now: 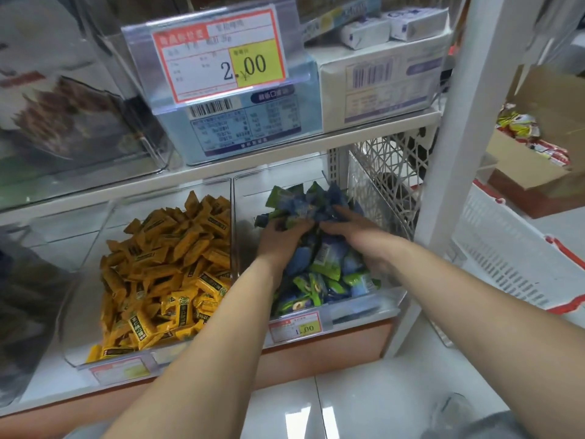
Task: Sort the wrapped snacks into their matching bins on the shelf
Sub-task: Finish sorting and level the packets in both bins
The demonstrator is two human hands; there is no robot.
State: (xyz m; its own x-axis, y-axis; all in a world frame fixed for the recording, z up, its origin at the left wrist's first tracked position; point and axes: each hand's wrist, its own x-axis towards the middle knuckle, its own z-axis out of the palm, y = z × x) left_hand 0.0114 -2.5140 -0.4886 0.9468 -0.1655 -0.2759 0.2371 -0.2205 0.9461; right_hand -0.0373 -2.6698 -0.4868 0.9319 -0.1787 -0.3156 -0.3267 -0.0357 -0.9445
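A clear bin (364,307) on the lower shelf holds several blue and green wrapped snacks (329,267). Both hands are inside it. My left hand (280,237) and my right hand (351,228) press from either side on a heap of blue and green snacks (304,202) at the back of the bin, fingers partly buried among the wrappers. To the left, a second clear bin (79,327) is full of yellow wrapped snacks (167,267).
Price tags hang on the bin fronts (296,327). The upper shelf (221,160) carries clear bins with boxed goods and a 2.00 label (221,58). A white post (459,137) stands right, with a white basket (506,255) and cardboard box (531,166) beyond.
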